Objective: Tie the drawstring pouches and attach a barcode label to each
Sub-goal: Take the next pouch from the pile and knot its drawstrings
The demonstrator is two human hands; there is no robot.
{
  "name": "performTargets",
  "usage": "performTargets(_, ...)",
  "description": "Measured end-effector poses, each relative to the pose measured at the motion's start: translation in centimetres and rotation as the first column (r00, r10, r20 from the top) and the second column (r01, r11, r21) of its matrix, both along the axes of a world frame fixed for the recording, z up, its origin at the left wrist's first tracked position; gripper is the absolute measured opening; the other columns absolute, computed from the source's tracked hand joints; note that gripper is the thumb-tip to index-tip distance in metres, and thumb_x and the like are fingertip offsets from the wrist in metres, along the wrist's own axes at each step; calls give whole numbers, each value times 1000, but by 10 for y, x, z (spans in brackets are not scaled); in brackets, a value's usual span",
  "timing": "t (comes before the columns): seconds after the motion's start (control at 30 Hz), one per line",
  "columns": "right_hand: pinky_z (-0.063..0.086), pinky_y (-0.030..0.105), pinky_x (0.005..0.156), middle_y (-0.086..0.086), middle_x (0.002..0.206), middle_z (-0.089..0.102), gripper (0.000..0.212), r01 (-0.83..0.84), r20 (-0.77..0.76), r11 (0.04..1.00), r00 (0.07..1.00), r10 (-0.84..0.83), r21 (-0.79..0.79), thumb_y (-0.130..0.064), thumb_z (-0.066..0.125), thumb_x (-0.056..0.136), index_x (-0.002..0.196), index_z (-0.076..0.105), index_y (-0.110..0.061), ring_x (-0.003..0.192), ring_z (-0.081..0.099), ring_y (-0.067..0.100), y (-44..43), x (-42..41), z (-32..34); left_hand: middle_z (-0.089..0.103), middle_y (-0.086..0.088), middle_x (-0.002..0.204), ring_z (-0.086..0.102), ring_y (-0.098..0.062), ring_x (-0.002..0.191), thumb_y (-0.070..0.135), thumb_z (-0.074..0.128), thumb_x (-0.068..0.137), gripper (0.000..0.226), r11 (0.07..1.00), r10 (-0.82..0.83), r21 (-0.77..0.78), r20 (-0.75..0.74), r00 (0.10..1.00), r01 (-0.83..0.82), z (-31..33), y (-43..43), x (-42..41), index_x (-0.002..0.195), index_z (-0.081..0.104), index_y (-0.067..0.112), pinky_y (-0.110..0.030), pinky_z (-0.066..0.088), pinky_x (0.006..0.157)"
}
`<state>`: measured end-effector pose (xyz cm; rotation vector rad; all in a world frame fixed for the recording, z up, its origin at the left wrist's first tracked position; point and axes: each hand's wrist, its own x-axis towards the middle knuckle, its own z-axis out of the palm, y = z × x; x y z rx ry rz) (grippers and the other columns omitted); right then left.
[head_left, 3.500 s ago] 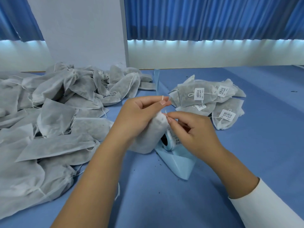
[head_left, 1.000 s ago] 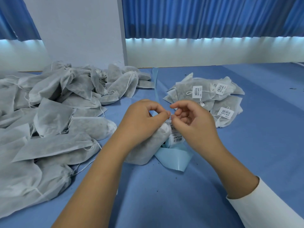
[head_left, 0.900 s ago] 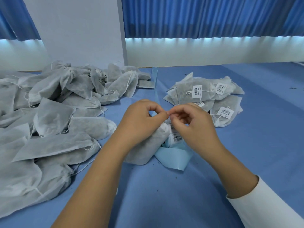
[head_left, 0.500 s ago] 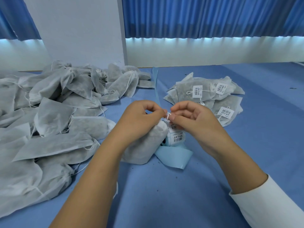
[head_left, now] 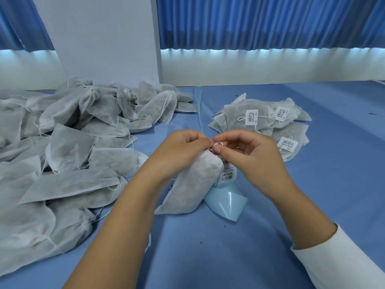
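A filled grey drawstring pouch (head_left: 193, 184) lies tilted on the blue table in front of me, its neck raised. My left hand (head_left: 181, 151) grips the gathered neck and pinches the white drawstring (head_left: 216, 144). My right hand (head_left: 250, 155) pinches the same string right beside it, fingertips almost touching the left thumb. Behind the pouch stands a roll of barcode labels (head_left: 228, 175) with a pale blue backing strip (head_left: 227, 202) curling out below.
A big heap of unlabelled grey pouches (head_left: 68, 142) covers the left of the table. A small pile of tied pouches with barcode labels (head_left: 262, 122) lies at the back right. A blue backing strip (head_left: 199, 105) runs toward the far wall.
Both hands have kept working the drawstring at the pouch's neck, fingertips drawing closer together. The pouch has tipped a little lower on the table. The label roll has stayed put.
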<state>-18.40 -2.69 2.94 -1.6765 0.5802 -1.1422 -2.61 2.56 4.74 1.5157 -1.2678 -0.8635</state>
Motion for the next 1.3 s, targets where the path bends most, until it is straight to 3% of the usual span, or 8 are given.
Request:
performTargets(0.2, 56, 28, 74, 7, 85, 70, 19, 105, -64, 969, 990, -122, -224, -3, 77, 80, 87, 76, -21, 78, 68, 21, -3, 0, -4, 76, -1, 89, 64, -2, 82, 23, 66, 90, 18, 999, 40, 10, -92, 995, -39, 2, 0, 0, 77, 78, 18, -17, 46, 77)
performTargets(0.33, 50, 16, 74, 1, 85, 67, 17, 120, -116, 926, 978, -172, -359, -4, 75, 82, 89, 75, -19, 79, 65, 9, -5, -1, -6, 73, 6, 77, 63, 0, 74, 22, 68, 89, 19, 1000, 32, 4, -129, 991, -31, 3, 1, 1, 72, 76, 21, -13, 46, 72)
performTargets(0.5, 52, 24, 75, 3, 86, 71, 12, 127, -92, 957, 983, -156, -261, -5, 72, 86, 88, 72, -17, 79, 68, 16, -6, 1, -7, 70, 12, 71, 60, -1, 65, 23, 64, 92, 26, 1000, 12, 15, -144, 990, -10, 3, 2, -2, 67, 72, 26, -19, 43, 68)
performTargets(0.67, 46, 10, 69, -15, 76, 70, 16, 117, -37, 975, 991, -127, -188, -2, 71, 86, 84, 70, -19, 70, 63, -2, -5, 1, -5, 78, -3, 81, 70, -4, 71, 21, 58, 96, 18, 997, -54, 47, -208, 977, 66, 5, 5, -6, 80, 66, 18, -12, 49, 62)
performTargets(0.8, 46, 9, 68, -18, 72, 69, 13, 99, -11, 983, 995, -102, -155, 0, 69, 86, 85, 69, -13, 67, 60, -5, -4, 3, -4, 71, 4, 69, 59, -6, 57, 26, 55, 98, 26, 996, -20, 81, -209, 978, 37, 5, 3, -5, 75, 66, 21, -23, 43, 63)
performTargets(0.97, 48, 12, 71, -8, 75, 72, 4, 68, 8, 988, 998, -67, -139, -1, 67, 88, 89, 70, -2, 71, 64, 0, -4, 2, -3, 61, 9, 65, 50, -3, 56, 20, 52, 96, 34, 996, -46, 63, -224, 973, 61, 6, 3, -4, 72, 76, 23, -13, 39, 51)
performTargets(1.2, 48, 14, 70, -14, 73, 68, 10, 107, 20, 988, 994, -106, -110, -4, 68, 87, 86, 69, -13, 70, 62, 3, -6, 2, -3, 59, 14, 63, 52, -3, 59, 29, 66, 86, 26, 994, -24, 100, -175, 984, 42, 6, 4, -3, 62, 75, 29, -20, 39, 60)
performTargets(1.3, 52, 20, 71, -9, 80, 67, 12, 105, 15, 991, 994, -104, -81, -4, 65, 91, 86, 67, -15, 79, 63, 10, -7, 1, -4, 59, 14, 66, 54, -5, 71, 27, 67, 88, 26, 997, 32, 73, -132, 991, -22, 4, 1, -3, 63, 75, 31, -18, 40, 66)
